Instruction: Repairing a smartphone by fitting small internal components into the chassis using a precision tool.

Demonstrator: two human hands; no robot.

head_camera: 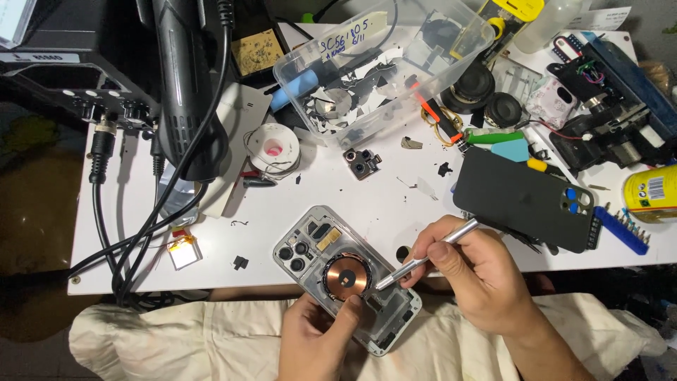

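An opened phone rear housing (310, 243) with a copper charging coil (345, 277) lies tilted at the near edge of the white table (352, 197). My left hand (314, 339) steadies its lower end, thumb pressed beside the coil. In my right hand (469, 271) is a silver screwdriver (427, 259), held like a pen, its tip touching the housing just right of the coil.
A black phone back cover (522, 197) lies to the right. A clear plastic tub (381, 63) of parts stands behind, with a loose camera module (362, 162), solder spool (273, 149), black hot-air handle (185, 85) and cables at left. A yellow can (652, 192) sits far right.
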